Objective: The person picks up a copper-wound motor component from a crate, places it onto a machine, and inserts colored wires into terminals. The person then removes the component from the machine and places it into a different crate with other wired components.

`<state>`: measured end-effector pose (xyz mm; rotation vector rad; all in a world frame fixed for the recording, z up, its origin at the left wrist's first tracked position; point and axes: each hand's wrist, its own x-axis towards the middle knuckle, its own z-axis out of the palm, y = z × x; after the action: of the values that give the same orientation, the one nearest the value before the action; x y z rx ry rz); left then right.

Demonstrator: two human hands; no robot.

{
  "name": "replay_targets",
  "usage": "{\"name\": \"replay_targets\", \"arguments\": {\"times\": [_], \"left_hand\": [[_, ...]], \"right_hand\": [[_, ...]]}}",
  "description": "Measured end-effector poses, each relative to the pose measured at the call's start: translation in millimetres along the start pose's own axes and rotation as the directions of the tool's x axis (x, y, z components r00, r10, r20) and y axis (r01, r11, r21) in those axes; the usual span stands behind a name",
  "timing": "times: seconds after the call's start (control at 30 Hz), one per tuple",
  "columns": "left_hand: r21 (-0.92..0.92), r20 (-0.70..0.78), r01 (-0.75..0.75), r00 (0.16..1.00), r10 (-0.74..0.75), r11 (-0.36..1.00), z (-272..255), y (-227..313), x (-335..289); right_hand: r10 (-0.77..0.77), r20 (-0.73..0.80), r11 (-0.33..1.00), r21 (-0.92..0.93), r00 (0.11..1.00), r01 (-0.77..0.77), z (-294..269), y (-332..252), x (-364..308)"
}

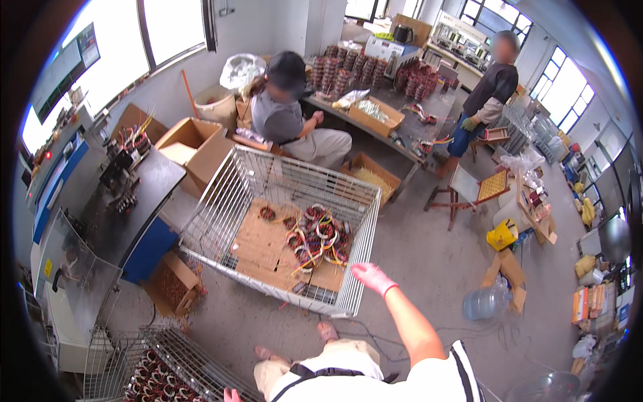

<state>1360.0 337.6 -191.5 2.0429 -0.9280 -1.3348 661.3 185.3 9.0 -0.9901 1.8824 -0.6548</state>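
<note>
My right hand [375, 277], in a pink glove, reaches out to the right-hand rim of a large wire basket [367, 248]. Its fingers bend over the top wires and appear closed on them. Inside, on a cardboard sheet [258, 244], lies a heap of wound motor stators [321, 234] with loose coloured leads; a few sit apart towards the far left. At the lower edge only a bit of my left hand [232, 395] shows, also in pink, near a second wire basket [194, 358] packed with stators [157, 375]. The left fingers are mostly cut off.
A seated person [278, 110] is beyond the basket, by a workbench [429, 144] stacked with stators. Another person [492, 90] stands at the far right. Machines [120, 181] and cardboard boxes [171, 285] line the left. A folding chair [469, 187], water bottle [485, 301] and floor cables [382, 338] are rightwards.
</note>
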Motion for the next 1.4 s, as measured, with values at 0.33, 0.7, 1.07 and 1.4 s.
{"name": "replay_targets", "arguments": {"times": [0.33, 0.7, 1.07, 1.4], "left_hand": [[0.006, -0.043, 0.098, 0.994, -0.098, 0.995, -77.3, 90.3, 78.4], [0.337, 0.218, -0.573, 0.82, 0.53, 0.748, 55.6, 336.7, 154.6], [0.703, 0.289, -0.659, 0.609, 0.738, 0.269, 264.6, 424.5, 263.4], [0.882, 0.183, -0.412, 0.747, 0.639, 0.23, 317.3, 421.3, 291.1]], "right_hand": [[0.457, -0.195, 0.837, 0.423, 0.868, -0.346, 52.7, 91.3, -94.5], [0.396, -0.099, 0.77, 0.577, 0.913, -0.271, 70.6, 16.3, -1.8], [0.341, -0.219, 0.908, -0.177, 0.914, -0.381, 90.9, 86.7, 315.9], [0.207, -0.418, 0.83, -0.404, 0.885, -0.385, 113.7, 215.1, 492.7]]}}
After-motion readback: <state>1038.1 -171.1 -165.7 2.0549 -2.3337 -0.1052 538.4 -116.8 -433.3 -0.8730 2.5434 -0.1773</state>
